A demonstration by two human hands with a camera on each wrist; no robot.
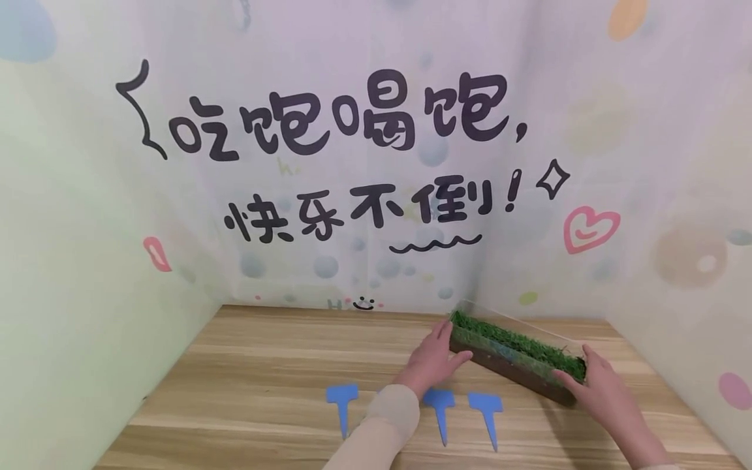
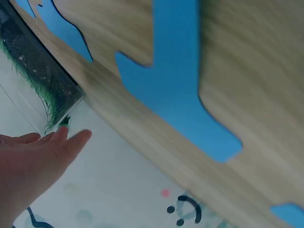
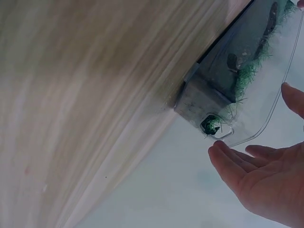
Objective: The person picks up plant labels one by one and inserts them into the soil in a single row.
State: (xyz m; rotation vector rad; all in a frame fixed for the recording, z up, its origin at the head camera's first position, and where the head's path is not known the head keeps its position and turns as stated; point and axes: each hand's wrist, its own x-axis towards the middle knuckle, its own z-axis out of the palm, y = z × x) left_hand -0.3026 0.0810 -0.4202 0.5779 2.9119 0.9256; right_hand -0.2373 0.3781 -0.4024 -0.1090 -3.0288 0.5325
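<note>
Head view: a long clear planter box [image 1: 517,356] with dark soil and a strip of green grass [image 1: 519,339] on top sits on the wooden table [image 1: 264,365], right of centre, toward the far side. It lies at an angle, its left end farther away and its right end nearer.

Left hand [image 1: 431,359]: fingers straight, laid against the left end of the planter box, thumb along the near edge. Nothing is gripped. The left wrist view shows the extended fingers [image 2: 66,140] just beside the box's end wall [image 2: 57,102]; whether they actually touch is not clear from that angle. A cream sleeve [image 1: 382,424] covers the forearm.

Right hand [image 1: 599,388]: open palm and straight fingers at the right, near end of the box. In the right wrist view the fingertips [image 3: 223,154] sit just beside the clear end wall [image 3: 259,118], with the thumb on the far side of it; no firm clasp shows.

The two hands are well apart, one at each end, with the box between them.

Three blue plant tags [image 1: 440,408] lie flat on the table near the person, left of and nearer than the box. One [image 1: 342,401] lies left of the left forearm, two right of it.

Pale printed backdrop walls [image 1: 352,150] with black lettering enclose the table on the left, far and right sides.
</note>
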